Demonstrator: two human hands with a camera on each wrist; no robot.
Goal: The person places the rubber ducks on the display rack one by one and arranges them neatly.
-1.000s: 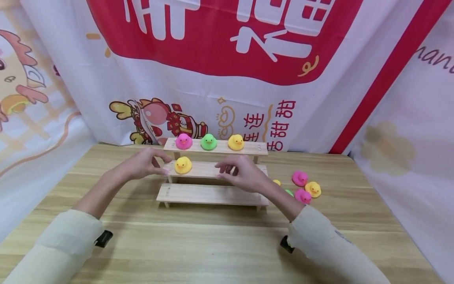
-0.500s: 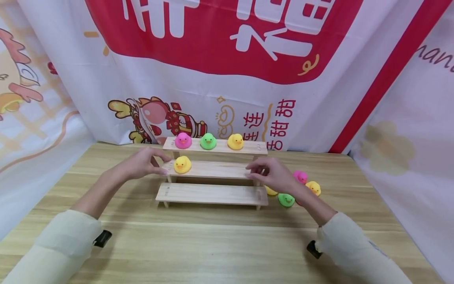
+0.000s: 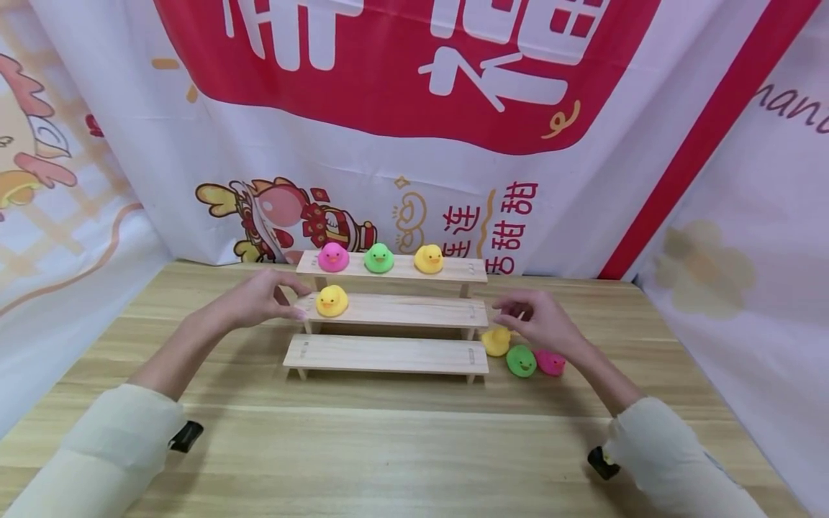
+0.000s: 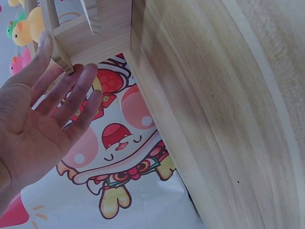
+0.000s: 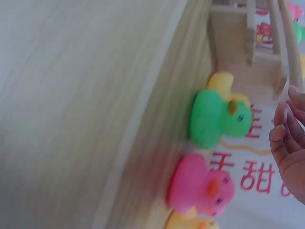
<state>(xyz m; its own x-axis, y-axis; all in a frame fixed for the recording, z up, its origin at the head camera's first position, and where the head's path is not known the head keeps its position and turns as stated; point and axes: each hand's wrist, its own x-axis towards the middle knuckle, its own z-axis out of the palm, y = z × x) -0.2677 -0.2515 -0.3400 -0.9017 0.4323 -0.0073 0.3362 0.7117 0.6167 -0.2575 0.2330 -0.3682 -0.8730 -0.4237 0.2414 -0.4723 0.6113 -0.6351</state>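
A three-step wooden display stand (image 3: 388,355) stands on the table. At the left end of its middle step, my left hand (image 3: 262,298) holds the board between thumb and fingers, thumb tip (image 4: 45,40) at its front edge. A yellow rubber duck (image 3: 332,301) sits on that step close to the fingertips. My right hand (image 3: 540,320), fingers bent and holding nothing, hovers right of the stand. Below it are a yellow duck (image 3: 496,342), a green duck (image 3: 521,361) and a pink duck (image 3: 550,362). Another yellow duck (image 5: 190,223) shows in the right wrist view.
On the top step sit a pink duck (image 3: 333,257), a green duck (image 3: 378,258) and a yellow duck (image 3: 429,259). The lowest step is bare. A printed cloth (image 3: 363,165) hangs behind the wooden table (image 3: 388,446).
My right hand has moved right, from over the middle step to beyond the stand's end. It uncovers the near yellow and green ducks and hides ducks farther back. My left hand stays put.
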